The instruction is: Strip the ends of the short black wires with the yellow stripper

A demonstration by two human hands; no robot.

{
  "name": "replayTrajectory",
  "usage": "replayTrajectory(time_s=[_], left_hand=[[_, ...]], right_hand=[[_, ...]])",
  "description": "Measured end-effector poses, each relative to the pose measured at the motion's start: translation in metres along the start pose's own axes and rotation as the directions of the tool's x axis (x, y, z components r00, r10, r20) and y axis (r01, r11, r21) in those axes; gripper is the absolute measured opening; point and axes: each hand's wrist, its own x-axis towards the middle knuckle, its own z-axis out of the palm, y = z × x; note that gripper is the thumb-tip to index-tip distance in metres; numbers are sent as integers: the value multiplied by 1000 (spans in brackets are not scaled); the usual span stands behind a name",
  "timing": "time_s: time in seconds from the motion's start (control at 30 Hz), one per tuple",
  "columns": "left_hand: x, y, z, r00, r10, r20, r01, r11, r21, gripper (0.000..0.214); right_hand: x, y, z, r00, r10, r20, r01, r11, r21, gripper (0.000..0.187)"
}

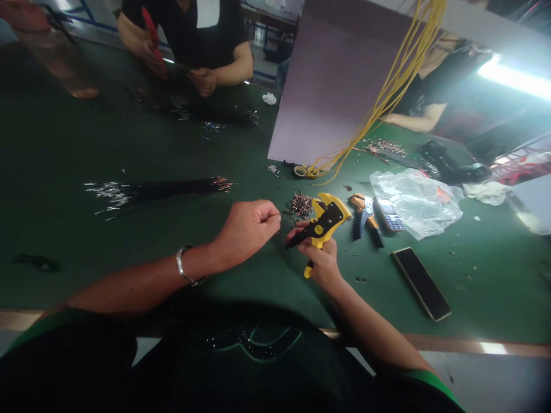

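Note:
My right hand (325, 263) is wrapped round the handles of a yellow and black wire stripper (329, 218), its head pointing up and away from me. To its left, my left hand (249, 230) is closed in a pinch, thumb against forefinger; whatever lies between the fingertips is too small to make out. Just beyond both hands sits a small heap of copper-coloured wire ends (300, 205). A bundle of thin black wires (172, 190) lies farther left, with silvery ends on one side and coppery ends on the other.
Right of the stripper lie a second wire stripper (365, 217), a keypad phone (390, 214), a clear plastic bag (424, 201) and a smartphone (420, 283). Yellow wires (379, 109) hang past an upright panel (331, 80) near a tape roll (300, 171). Co-workers sit across the green table (129, 252).

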Motion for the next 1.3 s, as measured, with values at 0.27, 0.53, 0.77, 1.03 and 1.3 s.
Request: replayTrajectory(time_s=[0.27,0.53,0.77,1.03,1.3], left_hand=[[-5,2,4,996,34,79,-36,999,32,18],[-4,6,3,980,-41,194,49,998,-36,20],[7,2,-3,922,-91,376,135,987,-91,27],[18,-11,0,848,-48,527,156,975,-161,29],[20,-18,0,799,-2,601,82,991,-105,20]], right_hand=[[0,-3,0,1000,9,0,-9,999,-38,39],[3,-4,-3,984,-176,21,174,932,-317,22],[6,0,-20,895,-431,113,366,567,-738,36],[5,-7,-19,762,-547,346,564,299,-770,47],[4,-6,-19,743,-563,362,586,286,-759,48]])
